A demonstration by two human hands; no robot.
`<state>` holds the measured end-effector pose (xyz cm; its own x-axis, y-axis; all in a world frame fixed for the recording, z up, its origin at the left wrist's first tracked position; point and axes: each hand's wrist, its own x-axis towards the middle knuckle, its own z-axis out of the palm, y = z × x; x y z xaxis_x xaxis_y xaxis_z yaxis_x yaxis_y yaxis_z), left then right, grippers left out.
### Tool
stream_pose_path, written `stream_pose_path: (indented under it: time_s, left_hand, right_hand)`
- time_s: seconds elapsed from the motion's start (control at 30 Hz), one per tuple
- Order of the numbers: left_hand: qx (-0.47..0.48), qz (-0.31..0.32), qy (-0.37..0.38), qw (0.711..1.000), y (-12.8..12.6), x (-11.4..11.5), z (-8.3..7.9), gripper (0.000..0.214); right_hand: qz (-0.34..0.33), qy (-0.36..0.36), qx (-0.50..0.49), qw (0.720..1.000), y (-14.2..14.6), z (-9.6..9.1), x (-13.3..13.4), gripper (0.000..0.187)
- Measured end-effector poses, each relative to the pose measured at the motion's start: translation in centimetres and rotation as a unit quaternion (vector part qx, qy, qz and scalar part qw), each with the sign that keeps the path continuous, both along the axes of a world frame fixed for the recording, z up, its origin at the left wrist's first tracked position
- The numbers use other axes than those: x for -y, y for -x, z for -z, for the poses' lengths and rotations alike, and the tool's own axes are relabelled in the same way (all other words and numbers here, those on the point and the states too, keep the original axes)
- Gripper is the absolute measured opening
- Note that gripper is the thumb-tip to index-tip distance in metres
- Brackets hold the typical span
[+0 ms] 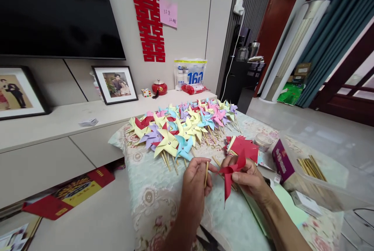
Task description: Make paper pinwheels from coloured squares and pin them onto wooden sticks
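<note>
My left hand [196, 181] is closed around a short wooden stick [206, 174], which stands nearly upright between thumb and fingers. Close to its right, my right hand [248, 177] pinches a red paper pinwheel [228, 174] by its folded blades. Stick and pinwheel centre are near each other; whether they touch I cannot tell. Beyond the hands lie many finished pinwheels [169, 143] in yellow, blue, purple, pink and red, on wooden sticks. A stack of cut red paper [242, 146] sits just behind my right hand. Dark scissors [209, 239] lie below my left forearm.
At the right, a clear plastic box [309, 184] holds wooden sticks [312, 167]. Beside it are a small white box [306, 203], pale green paper sheets [288, 202] and a round clear container [263, 140]. Behind the floral-covered table [159, 212] runs a white cabinet [67, 126] with picture frames.
</note>
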<state>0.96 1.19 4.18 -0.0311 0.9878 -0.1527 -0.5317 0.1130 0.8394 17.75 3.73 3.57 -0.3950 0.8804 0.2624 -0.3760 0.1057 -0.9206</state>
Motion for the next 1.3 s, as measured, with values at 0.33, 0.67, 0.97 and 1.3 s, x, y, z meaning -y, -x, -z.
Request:
stream_pose_path:
  time_s: [0.33, 0.67, 0.97, 1.3]
  left_hand:
    - [0.034, 0.005, -0.038, 0.999, -0.3, -1.2, 1.9, 0.044]
    - [0.002, 0.041, -0.057, 0.998, 0.1, -0.6, 2.0, 0.024]
    - [0.019, 0.054, -0.085, 0.995, -0.2, -0.2, 2.0, 0.021]
    - [0.026, 0.052, -0.112, 0.992, -0.2, -0.3, 1.5, 0.016]
  right_hand:
    - [0.052, -0.163, 0.18, 0.969, 0.1, -1.3, 0.3, 0.013]
    - [0.155, -0.369, 0.273, 0.875, 1.1, -2.4, 0.7, 0.007]
    - [0.198, -0.392, 0.269, 0.857, 1.1, -2.5, 0.9, 0.006]
    - [0.212, -0.395, 0.267, 0.853, 1.2, -2.8, 1.0, 0.008]
